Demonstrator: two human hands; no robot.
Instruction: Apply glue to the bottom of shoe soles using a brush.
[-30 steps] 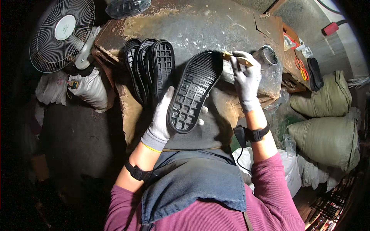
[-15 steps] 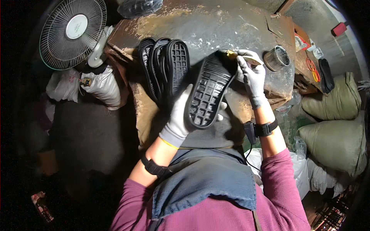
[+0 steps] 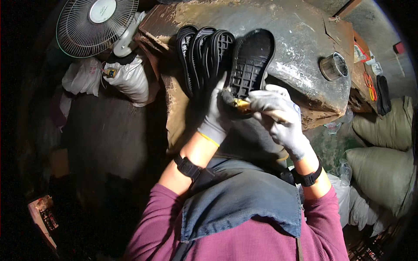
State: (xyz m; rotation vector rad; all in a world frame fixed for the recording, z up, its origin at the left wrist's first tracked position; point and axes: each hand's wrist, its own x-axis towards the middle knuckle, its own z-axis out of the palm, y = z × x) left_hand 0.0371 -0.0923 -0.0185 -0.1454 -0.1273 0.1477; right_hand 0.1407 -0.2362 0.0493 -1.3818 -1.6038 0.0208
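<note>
A black shoe sole [image 3: 254,48] with a grid-patterned hollow face is gripped near its lower end by my gloved left hand [image 3: 215,114], which is closed along its left edge. My gloved right hand [image 3: 282,116] is closed around a brush [image 3: 240,103] with a yellowish ferrule. The brush's dark bristles touch the lower end of the sole. Part of its handle is hidden by my fingers. Several more black soles [image 3: 221,45] lean together in a row on the workbench, just left of the held one.
The workbench [image 3: 300,30] has a worn, stained top. A metal can [image 3: 333,66] stands on its right side. Orange-handled scissors [image 3: 370,86] and a dark sole-shaped piece [image 3: 383,95] are farther right. A fan [image 3: 102,26] and white sacks [image 3: 126,82] are at left; green sacks [image 3: 383,174] at right.
The brush has moved from the sole's upper end down to its lower end, with my right hand now close to my left. My view has shifted slightly.
</note>
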